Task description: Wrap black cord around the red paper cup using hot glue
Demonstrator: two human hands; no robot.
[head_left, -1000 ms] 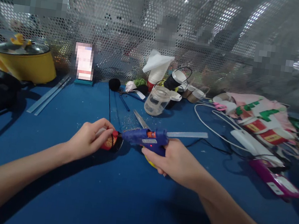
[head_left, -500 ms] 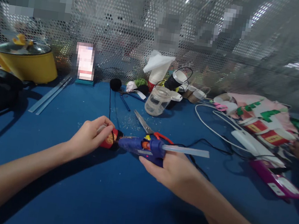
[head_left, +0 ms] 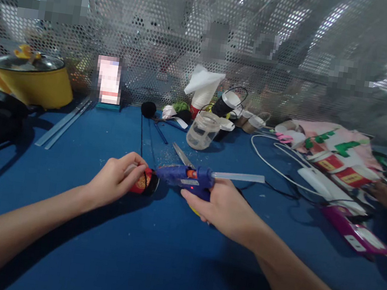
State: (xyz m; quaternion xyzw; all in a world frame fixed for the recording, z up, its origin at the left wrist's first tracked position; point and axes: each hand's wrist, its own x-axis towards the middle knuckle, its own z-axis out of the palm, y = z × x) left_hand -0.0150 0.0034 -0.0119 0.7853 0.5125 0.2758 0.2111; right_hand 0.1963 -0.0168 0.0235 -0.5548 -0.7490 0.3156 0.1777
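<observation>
Left hand: grip is closing round a red paper cup, which is lying on its side mid-counter, left of centre, dark end facing right. Black yarn is running to it from the yarn ball near the counter's back edge.

Right hand: grip is wrapping the handle of a blue glue gun. Red light is showing; a glue stick is protruding from the rear. Nozzle is pointing left, sitting at the cup's dark end; can't tell if it's touching or if glue is flowing.

Scissors are lying partly hidden behind the gun. Clear jar is standing further back. Two spare glue sticks are lying toward the back left corner.

Step in hand, my read: gluing yarn onto the cup. Next move looks to be calling for steady nozzle placement, a small bead, then pressing yarn down. Left fingertips are sitting close to the hot tip, so burn risk.
</observation>
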